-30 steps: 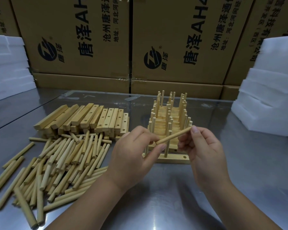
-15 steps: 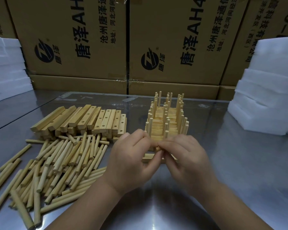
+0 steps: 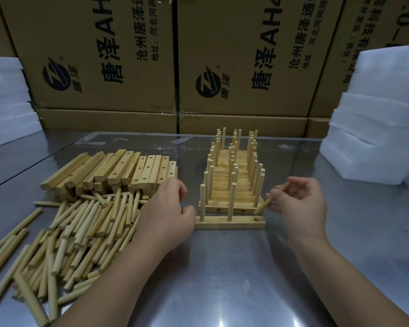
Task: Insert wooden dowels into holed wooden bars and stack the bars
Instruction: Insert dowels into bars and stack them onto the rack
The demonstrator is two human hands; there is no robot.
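Note:
A holed wooden bar point(image 3: 229, 224) lies nearest me on the steel table, with two dowels standing in its left and middle holes and its right hole bare. My right hand point(image 3: 300, 204) pinches a dowel point(image 3: 270, 198) tilted, its lower end just above that right hole. My left hand point(image 3: 169, 214) hovers at the bar's left end, fingers loosely curled, holding nothing. Behind the bar stand several finished bars with upright dowels point(image 3: 234, 171), in rows.
A heap of loose dowels point(image 3: 80, 234) covers the table at left. Several holed bars point(image 3: 118, 171) are piled behind it. Cardboard boxes point(image 3: 246, 62) wall the back. White foam slabs point(image 3: 378, 119) stack at right, and other foam slabs point(image 3: 7, 102) at far left.
The hands came together over the front bar, then parted. A second dowel now stands in the middle hole. My right hand has moved right with a dowel toward the right hole.

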